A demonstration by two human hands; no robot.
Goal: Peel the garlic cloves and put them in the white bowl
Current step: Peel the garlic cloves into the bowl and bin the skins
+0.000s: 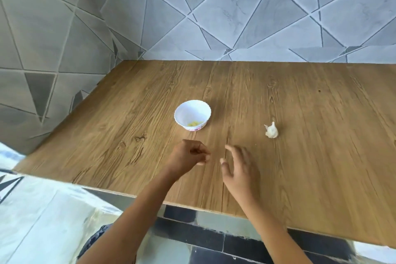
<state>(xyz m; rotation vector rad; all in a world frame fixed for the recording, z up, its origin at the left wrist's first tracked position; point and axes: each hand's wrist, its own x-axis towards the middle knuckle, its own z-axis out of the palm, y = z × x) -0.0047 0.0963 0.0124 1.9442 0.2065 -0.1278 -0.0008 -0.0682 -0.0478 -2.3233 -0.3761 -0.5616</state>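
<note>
Wood-grain table (300,167) fills centre & right of frame. White bowl (192,115) w/ yellowish peeled cloves (195,123) at centre. Garlic bulb (271,130) right of centre, well apart from bowl.

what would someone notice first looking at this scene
The white bowl stands out mid-table, with a few yellowish peeled cloves in its bottom, and a garlic bulb lies apart to its right. Nearer the edge of the wooden table, the left hand has curled fingers and the right hand is spread open, both blurred.
</note>
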